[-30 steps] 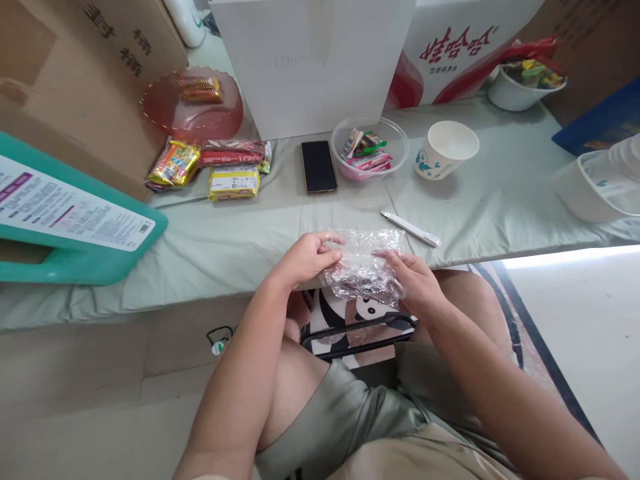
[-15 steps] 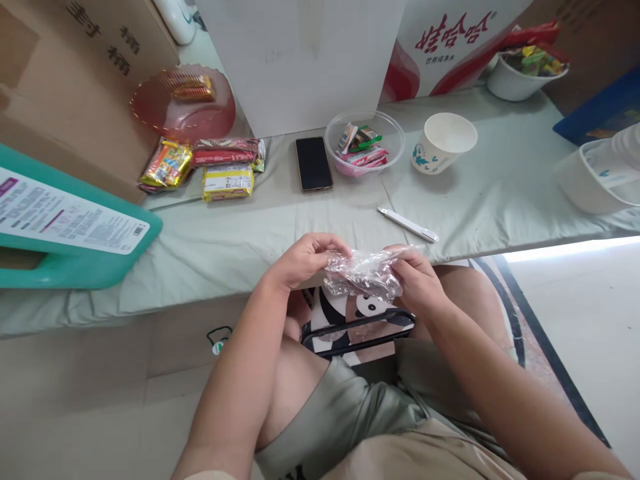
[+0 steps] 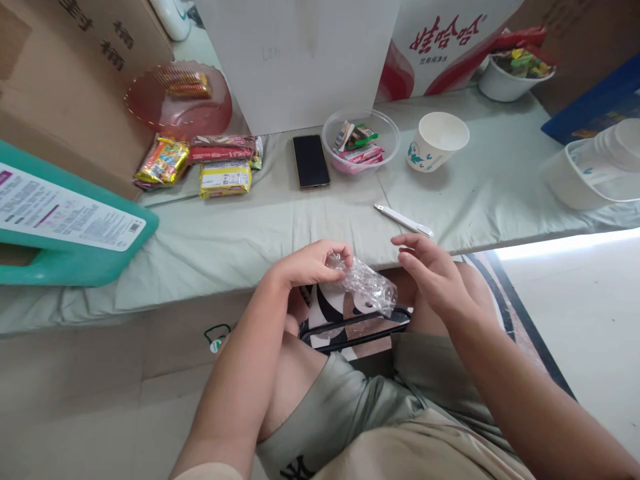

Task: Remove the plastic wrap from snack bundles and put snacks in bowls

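Clear wrapper: the crumpled clear plastic wrapper (image 3: 364,288) hangs just below the table's near edge, above the person's lap, at the centre of the view.
Left hand: the left hand (image 3: 313,264) pinches the wrapper's upper left end between thumb and fingertips; the rest of the film trails toward 4 o'clock.
Right hand: the right hand (image 3: 431,275) sits at 3 o'clock of the wrapper, apart from it, fingers loosely spread and curled, holding nothing.
Panda bag: a panda-print bag (image 3: 350,320) with a black rim lies directly under the wrapper, at 6 o'clock, between the knees.
White tool: a slim white tool (image 3: 404,221) lies on the grey-green table cover (image 3: 240,233) at 1 o'clock of the wrapper.
Phone: a dark phone (image 3: 311,161) lies flat at 11 o'clock.
Clear bowl: a clear bowl (image 3: 361,131) with small packets stands at 12 o'clock, a paper cup (image 3: 438,141) just right of it.
Snack packs: snack packs (image 3: 200,167) lie at 10 o'clock, a pink plate (image 3: 179,99) behind them.
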The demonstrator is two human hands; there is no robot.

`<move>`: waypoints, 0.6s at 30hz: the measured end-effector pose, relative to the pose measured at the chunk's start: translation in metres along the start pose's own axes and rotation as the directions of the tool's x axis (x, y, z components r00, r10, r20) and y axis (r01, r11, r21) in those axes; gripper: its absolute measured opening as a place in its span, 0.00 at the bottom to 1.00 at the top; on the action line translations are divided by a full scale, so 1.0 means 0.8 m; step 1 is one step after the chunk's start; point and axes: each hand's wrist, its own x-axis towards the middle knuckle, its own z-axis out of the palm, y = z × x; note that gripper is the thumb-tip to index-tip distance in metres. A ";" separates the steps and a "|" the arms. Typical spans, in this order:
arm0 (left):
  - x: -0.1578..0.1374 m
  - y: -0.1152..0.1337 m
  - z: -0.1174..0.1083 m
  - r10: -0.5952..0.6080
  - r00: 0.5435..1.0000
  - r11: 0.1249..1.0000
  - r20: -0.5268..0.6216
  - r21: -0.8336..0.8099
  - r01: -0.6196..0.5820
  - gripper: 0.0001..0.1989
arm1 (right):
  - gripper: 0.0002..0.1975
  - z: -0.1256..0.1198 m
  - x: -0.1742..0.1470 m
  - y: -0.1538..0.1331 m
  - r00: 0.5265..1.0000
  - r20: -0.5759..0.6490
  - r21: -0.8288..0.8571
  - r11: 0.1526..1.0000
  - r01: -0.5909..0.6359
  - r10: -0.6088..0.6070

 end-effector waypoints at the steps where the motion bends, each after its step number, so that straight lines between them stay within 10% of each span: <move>1: -0.001 0.000 0.000 0.008 0.999 1.000 0.034 0.015 -0.009 0.08 | 0.14 0.004 0.001 -0.002 0.998 0.061 -0.001 0.999 -0.034 0.034; 4: -0.005 -0.003 -0.003 0.063 0.998 0.995 -0.028 0.074 -0.061 0.13 | 0.11 0.023 0.002 -0.001 0.883 0.433 -0.098 0.983 -0.153 0.180; 6: -0.009 -0.004 -0.003 0.157 0.946 0.975 -0.283 0.198 -0.103 0.18 | 0.06 0.036 0.002 0.002 0.833 0.502 -0.191 0.969 -0.157 0.234; 8: -0.012 -0.001 0.004 0.322 0.791 0.917 -0.520 0.379 -0.124 0.16 | 0.06 0.046 0.002 0.005 0.885 0.403 -0.254 0.958 -0.135 0.232; 10: -0.011 0.004 0.018 0.451 0.722 0.847 -0.525 0.507 -0.160 0.11 | 0.06 0.049 0.003 0.006 0.934 0.300 -0.295 0.950 -0.101 0.192; 14: -0.002 0.016 0.043 0.299 0.928 0.895 -0.221 0.403 -0.192 0.22 | 0.02 0.046 0.005 0.001 0.949 0.312 -0.140 0.990 0.005 0.039; 18: 0.007 0.018 0.037 0.109 0.986 0.984 -0.126 0.155 -0.089 0.33 | 0.08 0.041 0.005 -0.007 0.929 0.370 0.161 0.984 -0.076 0.012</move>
